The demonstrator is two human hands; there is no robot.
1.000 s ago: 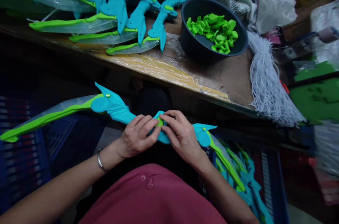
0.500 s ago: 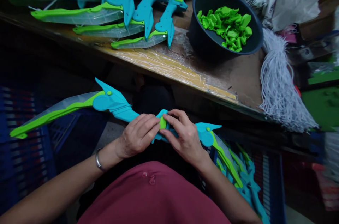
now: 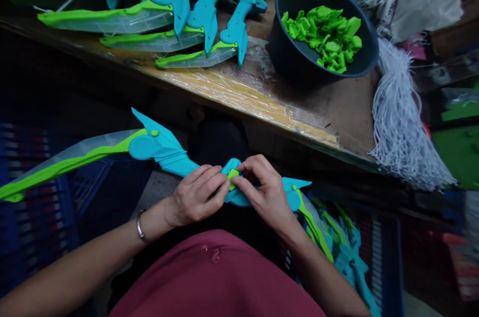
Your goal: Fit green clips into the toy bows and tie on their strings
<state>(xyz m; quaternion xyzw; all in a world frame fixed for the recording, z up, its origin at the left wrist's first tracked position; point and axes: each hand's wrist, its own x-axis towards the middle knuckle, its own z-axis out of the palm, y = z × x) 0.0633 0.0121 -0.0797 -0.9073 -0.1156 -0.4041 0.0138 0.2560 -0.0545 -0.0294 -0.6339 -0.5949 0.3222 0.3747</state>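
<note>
A teal and green toy bow [image 3: 157, 148] lies across my lap, its clear green-edged limb reaching far left. My left hand [image 3: 196, 195] is closed around the bow's teal grip. My right hand [image 3: 264, 192] is closed on the grip from the other side, its fingertips pinching a small green clip [image 3: 232, 174] against the middle of the bow. The bow's right limb runs down behind my right wrist.
A dark bowl [image 3: 299, 65] of green clips [image 3: 325, 37] stands on the wooden table [image 3: 337, 107]. Several more bows [image 3: 202, 12] lie at the table's back left. A white string bundle [image 3: 400, 127] hangs over the right edge. A blue crate [image 3: 389, 257] of bows sits at lower right.
Both hands stayed on the bow's grip; the right fingers shifted, turning the green clip against the grip. The bow tilted slightly, its left tip dropping.
</note>
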